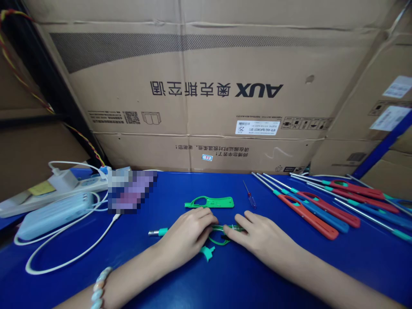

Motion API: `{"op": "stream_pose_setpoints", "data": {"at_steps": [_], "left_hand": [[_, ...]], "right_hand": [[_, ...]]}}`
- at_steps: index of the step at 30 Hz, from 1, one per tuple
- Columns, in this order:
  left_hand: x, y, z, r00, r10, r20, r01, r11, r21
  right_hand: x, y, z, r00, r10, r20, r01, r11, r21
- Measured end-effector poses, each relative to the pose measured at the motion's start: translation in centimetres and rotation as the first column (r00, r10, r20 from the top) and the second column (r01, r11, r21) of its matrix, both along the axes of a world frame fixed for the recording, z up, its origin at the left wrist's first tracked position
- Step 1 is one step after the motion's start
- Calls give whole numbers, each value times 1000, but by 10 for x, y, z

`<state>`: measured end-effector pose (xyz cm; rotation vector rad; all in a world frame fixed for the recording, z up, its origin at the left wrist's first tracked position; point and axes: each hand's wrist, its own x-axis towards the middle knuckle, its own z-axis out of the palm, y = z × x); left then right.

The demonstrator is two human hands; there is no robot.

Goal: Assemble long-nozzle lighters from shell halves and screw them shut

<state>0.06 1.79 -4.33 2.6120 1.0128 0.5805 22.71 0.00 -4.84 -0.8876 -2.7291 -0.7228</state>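
Observation:
Both my hands rest on the blue table [225, 283] over a green lighter body [222, 235] that lies flat between them. My left hand [189, 236] covers its left part, fingers curled down onto it; a short metal nozzle with a teal collar [158, 232] sticks out to the left. My right hand [257, 234] pinches the right end with its fingertips. A loose green handle shell [210, 201] lies just beyond my hands. A small teal trigger piece [207, 253] sits below my left hand.
A small red-handled screwdriver [250, 195] lies beside the shell. Several long-nozzle lighters in red and blue [322, 210] lie at the right. At the left are a power strip [74, 182], a pale power bank [53, 214] and a white cable [74, 255]. Large cardboard boxes [206, 86] wall the back.

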Motion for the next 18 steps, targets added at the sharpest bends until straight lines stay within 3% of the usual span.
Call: {"op": "stream_pose_setpoints", "data": {"at_steps": [10, 18], "left_hand": [[-6, 6, -3, 996, 13, 89, -8, 998, -62], [-5, 5, 0, 999, -33, 11, 32, 998, 52]], "right_hand": [[0, 0, -2, 1000, 26, -15, -25, 999, 32], [-1, -1, 0, 1000, 19, -18, -18, 1000, 20]]}}
